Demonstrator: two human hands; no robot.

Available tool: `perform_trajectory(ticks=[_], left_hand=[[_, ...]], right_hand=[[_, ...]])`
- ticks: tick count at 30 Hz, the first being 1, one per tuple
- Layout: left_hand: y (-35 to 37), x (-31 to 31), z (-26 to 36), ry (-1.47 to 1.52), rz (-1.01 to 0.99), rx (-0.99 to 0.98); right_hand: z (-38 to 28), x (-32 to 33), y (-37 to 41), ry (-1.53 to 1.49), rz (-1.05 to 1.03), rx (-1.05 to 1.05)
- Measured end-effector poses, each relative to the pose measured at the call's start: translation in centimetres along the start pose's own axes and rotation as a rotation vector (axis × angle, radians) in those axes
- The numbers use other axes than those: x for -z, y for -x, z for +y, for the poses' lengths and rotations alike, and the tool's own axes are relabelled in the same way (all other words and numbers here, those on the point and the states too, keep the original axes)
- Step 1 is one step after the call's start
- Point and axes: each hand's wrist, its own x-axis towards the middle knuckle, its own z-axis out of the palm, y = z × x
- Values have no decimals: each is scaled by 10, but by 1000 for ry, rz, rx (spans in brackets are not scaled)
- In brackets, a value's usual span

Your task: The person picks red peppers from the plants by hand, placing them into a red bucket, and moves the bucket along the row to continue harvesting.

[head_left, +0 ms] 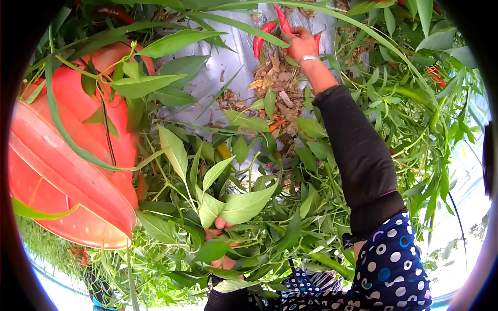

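Note:
My right hand [301,44], with a band at the wrist and a black sleeve above it, reaches to the top of the view. Its fingers are closed on a red chili pepper [282,20]. Another red chili [258,41] lies just left of it, and part of one shows to its right. Lower down, my left hand [222,243] is among the pepper plant's leaves [249,205], its fingers bent around the foliage. Leaves cover much of this hand, and whatever it grips is hidden.
A large red plastic container [78,166] stands at the left, partly behind leaves. Dry leaf litter [280,88] lies on pale ground sheeting [207,78]. Dense pepper plants fill the right side, with a red chili [434,75] among them.

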Motion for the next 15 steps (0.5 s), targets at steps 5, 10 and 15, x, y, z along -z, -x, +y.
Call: perform_trajectory(ticks=[5,10,15], left_hand=[[3,17,0,2,-26,57],[0,30,0,-191,-59,9],[-9,24,-3,-55,-187,21]], right_hand=[[-35,-47,-20,397,169,-53],[-24,-61,-21,343,231,-223],[-36,-27,14,-471,-245,-515]])
